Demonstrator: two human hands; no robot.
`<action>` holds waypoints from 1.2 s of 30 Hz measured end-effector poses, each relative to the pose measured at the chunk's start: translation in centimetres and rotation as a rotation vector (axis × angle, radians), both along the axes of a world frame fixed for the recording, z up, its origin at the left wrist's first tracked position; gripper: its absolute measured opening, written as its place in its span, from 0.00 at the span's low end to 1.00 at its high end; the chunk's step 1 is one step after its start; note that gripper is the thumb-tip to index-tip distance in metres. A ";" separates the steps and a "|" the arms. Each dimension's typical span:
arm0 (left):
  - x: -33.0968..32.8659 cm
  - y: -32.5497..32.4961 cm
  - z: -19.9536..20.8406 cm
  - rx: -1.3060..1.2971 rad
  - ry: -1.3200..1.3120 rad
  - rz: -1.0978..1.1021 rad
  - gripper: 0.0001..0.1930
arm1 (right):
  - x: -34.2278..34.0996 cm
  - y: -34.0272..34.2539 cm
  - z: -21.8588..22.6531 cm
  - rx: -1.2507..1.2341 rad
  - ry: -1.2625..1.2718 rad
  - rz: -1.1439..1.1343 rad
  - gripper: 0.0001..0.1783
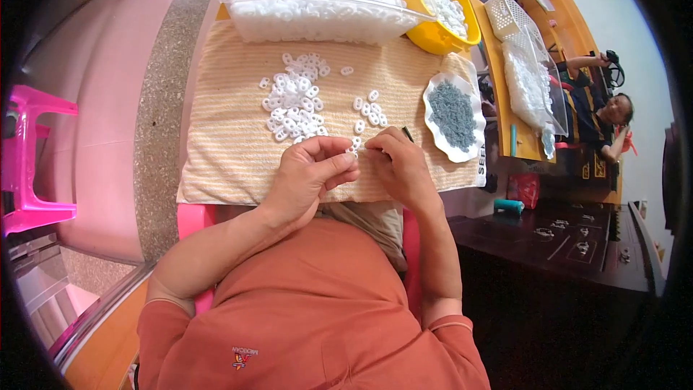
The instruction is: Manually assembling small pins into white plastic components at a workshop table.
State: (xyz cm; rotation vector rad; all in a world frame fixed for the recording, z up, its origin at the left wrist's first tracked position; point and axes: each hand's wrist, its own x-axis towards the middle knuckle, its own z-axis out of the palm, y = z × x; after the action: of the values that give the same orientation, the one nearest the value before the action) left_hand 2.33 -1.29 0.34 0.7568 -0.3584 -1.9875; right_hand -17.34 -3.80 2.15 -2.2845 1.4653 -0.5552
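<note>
My left hand is closed, with a small white oval plastic piece that has two holes pinched between thumb and forefinger. Close against it on the right, my right hand is closed round a thin dark stick-like tool; one end pokes out above the knuckles and the rest is hidden. Its fingertips meet the white piece. Beyond my left hand lies a heap of similar white pieces. A looser group of white pieces lies beyond my fingertips. To the right stands a scalloped white dish of small grey-green bits.
A striped towel covers the table. At its far side stand a clear bin and a yellow basin, both full of white pieces. A pink stool is at left. Another person sits at a table on the right.
</note>
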 end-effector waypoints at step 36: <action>-0.3 0.2 -0.1 0.015 0.017 -0.087 0.09 | 0.0 1.1 -0.3 0.658 -0.967 0.013 0.06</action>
State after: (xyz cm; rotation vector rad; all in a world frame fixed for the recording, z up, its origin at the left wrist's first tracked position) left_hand 1.99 -1.06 0.25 0.7439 -0.3728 -2.0793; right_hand -17.31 -2.69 1.83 -1.2111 0.9229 -0.8455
